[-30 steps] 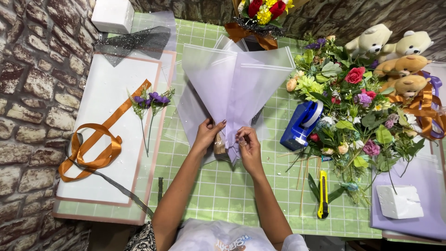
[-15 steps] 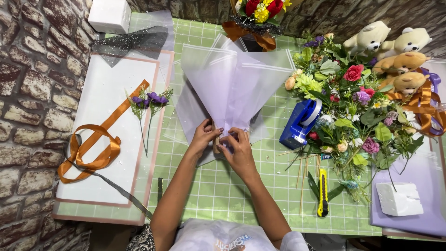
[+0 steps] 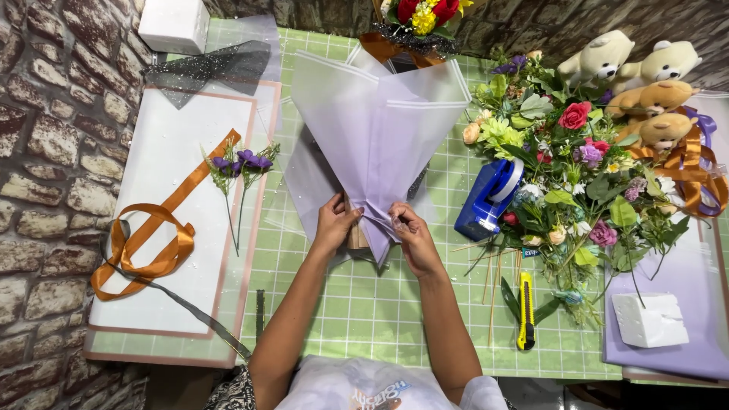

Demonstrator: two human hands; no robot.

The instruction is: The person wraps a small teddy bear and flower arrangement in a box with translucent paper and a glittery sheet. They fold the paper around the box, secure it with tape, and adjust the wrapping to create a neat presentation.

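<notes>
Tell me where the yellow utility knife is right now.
In the head view, the yellow utility knife lies on the green cutting mat, right of the right hand, below the blue tape dispenser.

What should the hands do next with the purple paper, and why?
Probably pinch the gathered bottom tighter and hold it. The left hand and right hand both grip the narrow base of the lilac wrapping paper, which fans out wide above on the green cutting mat. Nothing binds the neck yet, and the blue tape dispenser sits just right of the right hand.
</notes>
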